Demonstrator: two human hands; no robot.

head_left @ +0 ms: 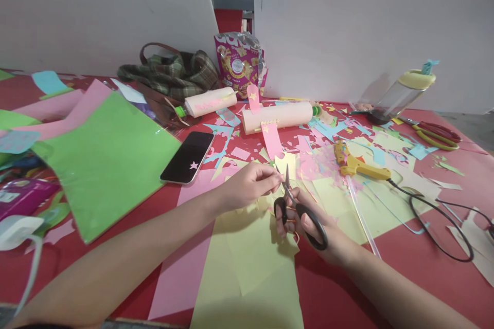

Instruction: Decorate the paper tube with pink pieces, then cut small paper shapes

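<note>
My right hand [309,218] grips a pair of scissors [315,226] with black handles; its blades stand partly apart and point up and away. My left hand [254,183] is pinched right beside the blades, and whatever small piece is in its fingertips is too small to make out. A small pale yellow paper piece [288,163] shows just behind the blades; I cannot tell whether it is held or lying there. Pale yellow sheets [250,267] lie under both hands, over a pink sheet [183,257].
Beyond my hands lie two paper-wrapped bottles [285,117] with green caps, among paper scraps. A phone [188,157] and green sheet [111,154] are left. A yellow glue gun [358,167] with cord, red-handled scissors [438,133] and a clear bottle [403,95] are right. A snack bag [239,64] stands behind.
</note>
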